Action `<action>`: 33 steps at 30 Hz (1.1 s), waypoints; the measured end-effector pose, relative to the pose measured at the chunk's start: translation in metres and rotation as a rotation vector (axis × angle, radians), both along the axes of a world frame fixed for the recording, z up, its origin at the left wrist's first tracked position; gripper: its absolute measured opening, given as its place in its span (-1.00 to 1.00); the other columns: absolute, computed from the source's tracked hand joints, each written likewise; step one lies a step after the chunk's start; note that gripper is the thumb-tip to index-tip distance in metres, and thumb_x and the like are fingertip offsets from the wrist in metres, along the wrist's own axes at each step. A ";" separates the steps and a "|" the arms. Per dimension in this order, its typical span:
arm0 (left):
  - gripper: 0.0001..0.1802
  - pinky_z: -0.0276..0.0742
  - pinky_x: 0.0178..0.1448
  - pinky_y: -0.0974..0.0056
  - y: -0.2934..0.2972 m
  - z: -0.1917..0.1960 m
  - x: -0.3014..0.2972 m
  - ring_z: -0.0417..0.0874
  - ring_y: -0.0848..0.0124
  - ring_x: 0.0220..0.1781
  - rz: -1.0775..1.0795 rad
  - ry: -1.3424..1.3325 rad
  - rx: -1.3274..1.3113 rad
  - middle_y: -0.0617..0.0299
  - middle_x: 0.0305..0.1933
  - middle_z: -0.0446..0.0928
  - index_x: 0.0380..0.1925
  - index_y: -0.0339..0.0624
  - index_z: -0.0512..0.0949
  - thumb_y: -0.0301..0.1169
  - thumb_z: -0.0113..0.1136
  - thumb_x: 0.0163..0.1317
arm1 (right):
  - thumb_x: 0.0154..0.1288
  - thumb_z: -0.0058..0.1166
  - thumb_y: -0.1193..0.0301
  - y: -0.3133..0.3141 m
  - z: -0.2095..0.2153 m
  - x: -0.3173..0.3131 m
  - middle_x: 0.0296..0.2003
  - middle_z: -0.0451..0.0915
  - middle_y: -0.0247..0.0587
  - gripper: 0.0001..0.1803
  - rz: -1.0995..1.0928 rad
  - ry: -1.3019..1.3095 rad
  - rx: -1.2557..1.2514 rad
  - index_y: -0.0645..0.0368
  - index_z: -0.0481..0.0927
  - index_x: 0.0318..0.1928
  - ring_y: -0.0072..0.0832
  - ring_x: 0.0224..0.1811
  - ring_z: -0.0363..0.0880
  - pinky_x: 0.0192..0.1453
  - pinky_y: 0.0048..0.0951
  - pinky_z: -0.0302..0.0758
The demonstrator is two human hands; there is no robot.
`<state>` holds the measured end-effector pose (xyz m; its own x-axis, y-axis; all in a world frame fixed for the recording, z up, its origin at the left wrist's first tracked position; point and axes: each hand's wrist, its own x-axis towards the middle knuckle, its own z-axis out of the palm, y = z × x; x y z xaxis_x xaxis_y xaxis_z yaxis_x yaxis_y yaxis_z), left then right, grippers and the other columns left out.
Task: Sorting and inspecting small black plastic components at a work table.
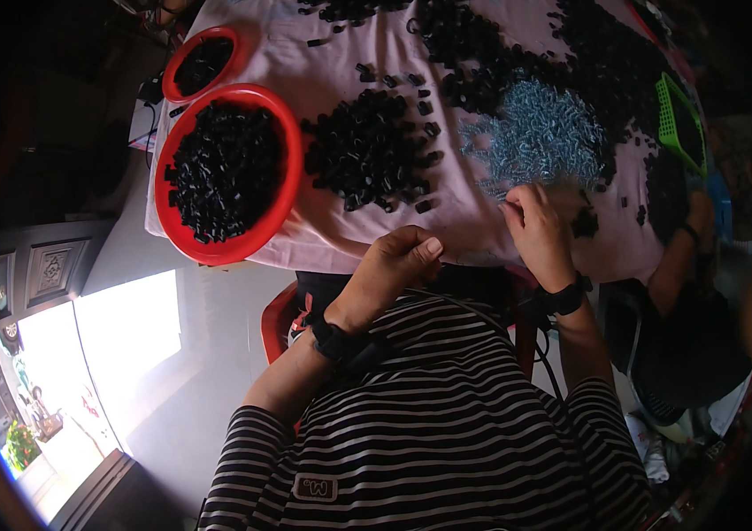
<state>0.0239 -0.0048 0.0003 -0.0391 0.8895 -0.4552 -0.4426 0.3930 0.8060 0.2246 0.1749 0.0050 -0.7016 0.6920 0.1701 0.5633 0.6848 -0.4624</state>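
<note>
My left hand [398, 263] rests at the near edge of the pink-covered table [332, 243], fingers curled in a loose fist; whether it holds a small part I cannot tell. My right hand [535, 232] reaches onto the cloth just below a heap of small light-blue screws [540, 133], its fingertips pinched together near the heap's edge. A pile of small black plastic parts [367, 150] lies ahead of my left hand. Both wrists wear black bands.
A large red bowl [283, 208] full of black parts sits at the left, a smaller red bowl [183, 55] behind it. More black parts [588, 53] cover the far cloth. A green basket [679, 124] stands at right, beside another person's arm [690, 239].
</note>
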 end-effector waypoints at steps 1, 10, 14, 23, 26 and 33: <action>-0.58 0.51 -0.15 0.45 0.000 0.000 0.000 0.61 0.58 -0.25 0.000 -0.001 0.001 0.34 -0.27 0.66 -0.04 -0.20 0.62 -0.02 0.21 0.52 | 0.34 0.24 0.51 -0.001 -0.001 0.001 -0.22 0.58 -0.08 -0.85 0.000 -0.001 0.001 0.19 0.52 -0.18 -0.02 -0.19 0.65 -0.15 -0.11 0.57; -0.59 0.54 0.02 0.40 0.000 -0.006 0.002 0.64 0.54 -0.12 -0.019 -0.007 0.056 0.27 -0.13 0.69 0.08 -0.27 0.61 -0.12 0.17 0.56 | 0.42 0.17 0.48 0.007 -0.008 0.002 -0.21 0.56 -0.07 -0.92 -0.069 0.038 0.174 0.17 0.54 -0.17 0.02 -0.19 0.64 -0.16 -0.10 0.57; -0.60 0.53 0.04 0.39 0.000 -0.004 0.002 0.63 0.55 -0.10 -0.045 0.004 0.040 0.26 -0.11 0.69 0.10 -0.29 0.61 -0.16 0.16 0.57 | 0.41 0.18 0.49 0.002 -0.008 -0.005 -0.18 0.56 -0.06 -0.91 -0.004 0.072 0.090 0.17 0.54 -0.15 0.02 -0.18 0.63 -0.15 -0.10 0.57; -0.64 0.51 0.04 0.41 0.000 -0.008 0.003 0.60 0.58 -0.13 -0.049 0.011 0.037 0.31 -0.15 0.68 0.11 -0.26 0.63 -0.20 0.17 0.57 | 0.39 0.18 0.50 0.014 -0.011 -0.001 -0.16 0.57 -0.06 -0.89 -0.053 0.006 0.143 0.18 0.55 -0.12 0.01 -0.16 0.63 -0.12 -0.09 0.57; -0.64 0.51 0.04 0.41 0.001 -0.008 0.004 0.59 0.59 -0.14 -0.043 -0.002 0.030 0.32 -0.16 0.67 0.11 -0.27 0.63 -0.20 0.16 0.57 | 0.40 0.18 0.50 0.011 -0.008 -0.004 -0.18 0.57 -0.06 -0.89 -0.044 0.048 0.125 0.18 0.56 -0.11 0.01 -0.16 0.63 -0.12 -0.10 0.57; -0.65 0.49 0.01 0.43 0.000 -0.006 0.002 0.56 0.60 -0.17 -0.040 0.001 0.017 0.34 -0.19 0.65 0.08 -0.26 0.64 -0.19 0.17 0.57 | 0.43 0.17 0.48 0.012 -0.017 -0.014 -0.19 0.57 -0.06 -0.91 0.000 0.098 0.124 0.18 0.55 -0.13 0.02 -0.20 0.63 -0.15 -0.09 0.57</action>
<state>0.0263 -0.0046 -0.0060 -0.0033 0.8981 -0.4399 -0.4261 0.3967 0.8131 0.2107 0.1868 -0.0122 -0.6774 0.6614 0.3220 0.5194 0.7400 -0.4273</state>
